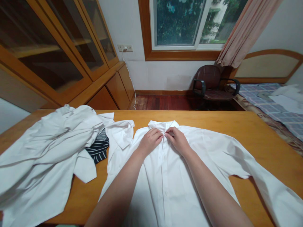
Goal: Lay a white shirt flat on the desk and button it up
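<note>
A white long-sleeved shirt (172,183) lies front side up on the wooden table, its collar at the far end. Just below the collar, my left hand (151,138) pinches the front placket from the left. My right hand (176,138) pinches the same spot from the right, with the fingertips of both hands almost meeting. Any button between the fingers is hidden. The sleeve on the right stretches out toward the table's near right corner, while the one on the left is folded beside the shirt body.
On the left of the table (265,142) lies a heap of white garments (47,151) with a black striped cloth (98,146) under it. Beyond the table stand a glass-door cabinet (94,78), an armchair (210,82) and a bed (279,104) with clothes on it.
</note>
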`<state>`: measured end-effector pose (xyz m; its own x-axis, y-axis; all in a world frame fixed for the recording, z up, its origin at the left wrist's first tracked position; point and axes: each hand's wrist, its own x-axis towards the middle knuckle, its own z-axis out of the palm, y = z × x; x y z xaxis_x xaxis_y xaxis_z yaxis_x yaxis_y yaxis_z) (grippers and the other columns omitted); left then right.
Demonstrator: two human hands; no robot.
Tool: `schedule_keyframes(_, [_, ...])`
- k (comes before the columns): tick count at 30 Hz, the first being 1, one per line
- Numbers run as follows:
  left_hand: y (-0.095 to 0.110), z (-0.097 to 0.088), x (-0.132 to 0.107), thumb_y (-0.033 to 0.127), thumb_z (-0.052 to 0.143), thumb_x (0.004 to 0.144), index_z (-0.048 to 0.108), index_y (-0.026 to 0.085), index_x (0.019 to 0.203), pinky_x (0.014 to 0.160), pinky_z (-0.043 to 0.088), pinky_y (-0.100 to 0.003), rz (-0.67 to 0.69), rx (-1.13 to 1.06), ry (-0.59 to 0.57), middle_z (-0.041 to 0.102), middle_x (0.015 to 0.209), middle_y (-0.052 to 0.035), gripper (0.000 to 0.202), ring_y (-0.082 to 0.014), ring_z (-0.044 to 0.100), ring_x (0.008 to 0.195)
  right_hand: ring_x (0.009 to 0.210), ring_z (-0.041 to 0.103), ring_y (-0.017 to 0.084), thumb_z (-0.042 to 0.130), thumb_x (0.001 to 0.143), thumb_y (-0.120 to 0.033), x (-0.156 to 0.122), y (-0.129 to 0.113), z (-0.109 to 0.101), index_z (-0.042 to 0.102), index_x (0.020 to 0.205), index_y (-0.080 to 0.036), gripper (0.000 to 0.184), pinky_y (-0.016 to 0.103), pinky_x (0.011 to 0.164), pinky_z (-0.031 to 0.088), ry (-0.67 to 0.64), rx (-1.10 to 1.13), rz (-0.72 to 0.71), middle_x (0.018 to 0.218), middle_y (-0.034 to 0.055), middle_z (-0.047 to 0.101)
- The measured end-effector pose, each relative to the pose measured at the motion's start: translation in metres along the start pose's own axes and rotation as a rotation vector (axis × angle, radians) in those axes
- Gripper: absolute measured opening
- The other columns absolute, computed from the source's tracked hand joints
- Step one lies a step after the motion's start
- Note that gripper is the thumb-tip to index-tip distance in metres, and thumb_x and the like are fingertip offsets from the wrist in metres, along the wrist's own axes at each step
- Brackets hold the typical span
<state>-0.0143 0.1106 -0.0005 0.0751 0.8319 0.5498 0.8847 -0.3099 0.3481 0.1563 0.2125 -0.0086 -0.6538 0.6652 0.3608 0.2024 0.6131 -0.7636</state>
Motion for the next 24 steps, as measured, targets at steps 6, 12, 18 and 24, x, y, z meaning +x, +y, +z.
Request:
schedule_keyframes(6, [-0.004, 0.001, -0.002, 0.02, 0.052, 0.096, 0.066, 0.019, 0.092, 0.081, 0.05, -0.033, -0.014, -0.017, -0.024, 0.064, 0.091, -0.0058, 0.014, -0.0185, 0.059, 0.089, 0.086, 0.063, 0.019, 0.063, 0.089, -0.027, 0.001, -0.002, -0.001, 0.057, 0.097, -0.023, 0.011, 0.033, 0.08, 0.05, 0.007, 0.006, -0.012, 0.093, 0.0027, 0.066])
schedule_keyframes(12, [-0.003, 0.001, -0.002, 0.018, 0.056, 0.094, 0.066, 0.019, 0.09, 0.078, 0.049, -0.03, -0.04, -0.068, 0.018, 0.064, 0.088, -0.0047, 0.011, -0.0173, 0.06, 0.086, 0.089, 0.055, 0.021, 0.069, 0.087, -0.028, 0.002, -0.007, -0.003, 0.06, 0.087, -0.022, 0.01, 0.032, 0.075, 0.049, 0.139, -0.074, -0.129, 0.096, 0.0057, 0.052])
schedule_keyframes(18, [-0.003, 0.001, -0.002, 0.017, 0.058, 0.093, 0.065, 0.019, 0.09, 0.076, 0.049, -0.027, -0.075, -0.108, 0.036, 0.063, 0.086, -0.0034, 0.008, -0.0154, 0.06, 0.082, 0.083, 0.051, 0.02, 0.064, 0.092, -0.028, 0.001, -0.011, -0.006, 0.07, 0.087, -0.022, 0.009, 0.032, 0.072, 0.045, 0.098, -0.249, -0.244, 0.087, 0.0045, 0.051])
schedule_keyframes(24, [-0.003, 0.001, -0.002, 0.02, 0.057, 0.094, 0.065, 0.019, 0.089, 0.075, 0.049, -0.028, -0.108, -0.125, 0.047, 0.062, 0.085, -0.0032, 0.009, -0.0157, 0.06, 0.082, 0.081, 0.049, 0.02, 0.058, 0.094, -0.023, 0.0, -0.017, -0.007, 0.072, 0.09, -0.023, 0.014, 0.032, 0.071, 0.041, 0.053, -0.407, -0.279, 0.093, 0.0074, 0.056])
